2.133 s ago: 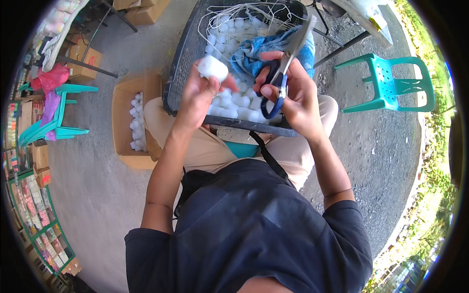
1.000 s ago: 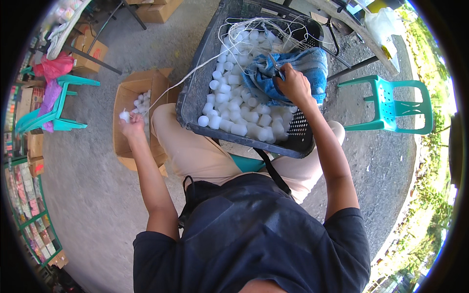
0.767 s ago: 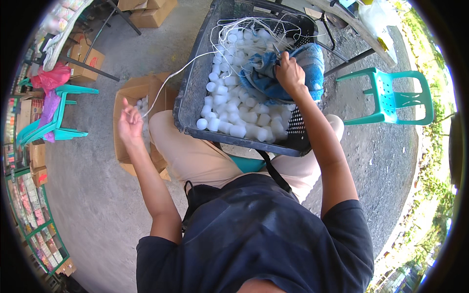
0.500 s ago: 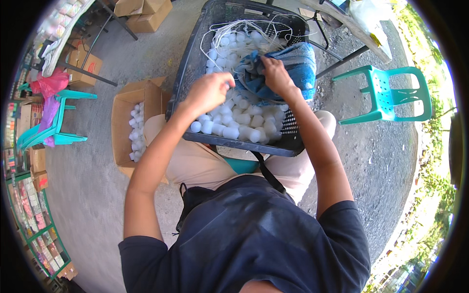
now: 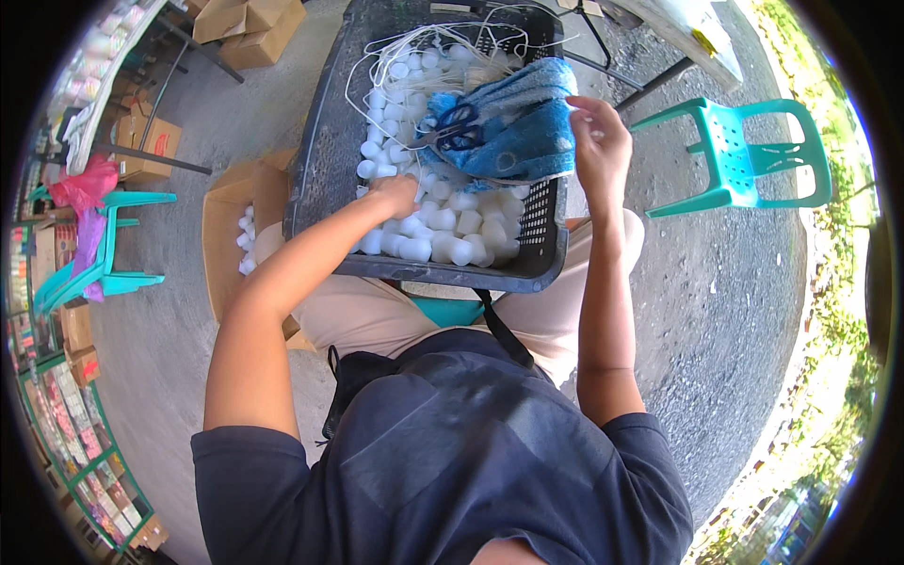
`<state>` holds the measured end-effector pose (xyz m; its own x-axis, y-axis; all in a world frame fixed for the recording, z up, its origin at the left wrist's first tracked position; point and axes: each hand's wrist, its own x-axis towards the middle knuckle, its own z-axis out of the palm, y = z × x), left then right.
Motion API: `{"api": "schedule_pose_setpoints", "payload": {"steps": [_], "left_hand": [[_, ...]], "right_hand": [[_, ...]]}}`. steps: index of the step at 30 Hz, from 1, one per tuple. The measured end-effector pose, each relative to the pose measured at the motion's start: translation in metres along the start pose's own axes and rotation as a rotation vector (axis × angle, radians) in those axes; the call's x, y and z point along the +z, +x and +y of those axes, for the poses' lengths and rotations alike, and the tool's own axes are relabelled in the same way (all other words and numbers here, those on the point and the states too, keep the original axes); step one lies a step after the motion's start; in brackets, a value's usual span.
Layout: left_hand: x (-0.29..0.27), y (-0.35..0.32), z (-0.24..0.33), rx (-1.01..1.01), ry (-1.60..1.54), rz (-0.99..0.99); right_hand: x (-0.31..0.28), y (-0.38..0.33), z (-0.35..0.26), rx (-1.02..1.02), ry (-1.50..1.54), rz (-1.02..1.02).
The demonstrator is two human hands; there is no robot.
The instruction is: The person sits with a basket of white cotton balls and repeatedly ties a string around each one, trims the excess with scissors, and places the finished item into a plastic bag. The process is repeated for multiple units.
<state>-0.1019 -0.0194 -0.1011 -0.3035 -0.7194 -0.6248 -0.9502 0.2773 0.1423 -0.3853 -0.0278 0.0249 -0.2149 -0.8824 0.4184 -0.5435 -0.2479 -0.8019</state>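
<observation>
A black plastic crate [image 5: 315,179] in front of me holds many small white plastic cups [image 5: 414,249]. Thin white strings [image 5: 381,58] lie tangled over its far part. A blue patterned towel [image 5: 527,122] is bunched over the right side, and scissors with dark handles [image 5: 460,130] rest on it. My left hand [image 5: 394,196] is low over the cups, its fingers closed and partly hidden; a string runs down near it. Right of the towel, my right hand [image 5: 603,141] is raised with bent fingers drawn together; whatever they pinch is too small to name.
An open cardboard box [image 5: 221,254] with more white cups stands left of the crate. A teal plastic chair [image 5: 744,169] is at the right, and another teal chair [image 5: 118,240] with bags stands at the left. Tables and cardboard boxes [image 5: 254,38] lie beyond.
My right hand has left the scissors and towel and moved right, past the crate's edge. My left hand has lowered toward the cups. The scissors now show uncovered on the towel.
</observation>
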Motion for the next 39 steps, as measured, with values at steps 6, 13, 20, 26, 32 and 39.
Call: {"api": "schedule_pose_setpoints", "payload": {"steps": [6,13,20,26,32,39], "left_hand": [[-0.011,0.008,0.001,0.031,-0.026,-0.008],[-0.053,-0.002,-0.025,0.075,-0.383,0.053],[-0.088,-0.052,-0.019,0.343,-1.704,-0.309],[-0.107,-0.078,0.036,0.463,-1.113,0.43],[-0.123,-0.081,0.055,0.716,-1.324,0.722],[-0.129,-0.082,0.073,0.5,-0.889,1.446]], "right_hand": [[-0.008,-0.018,0.127,0.917,0.196,-0.048],[-0.001,-0.047,0.156,0.847,0.554,-0.065],[-0.039,-0.023,0.092,0.459,1.93,0.237],[-0.006,0.016,0.071,0.492,1.467,-0.24],[0.033,-0.007,0.019,0.489,1.238,-0.585],[0.058,-0.022,-0.021,0.161,0.855,-0.54]]}}
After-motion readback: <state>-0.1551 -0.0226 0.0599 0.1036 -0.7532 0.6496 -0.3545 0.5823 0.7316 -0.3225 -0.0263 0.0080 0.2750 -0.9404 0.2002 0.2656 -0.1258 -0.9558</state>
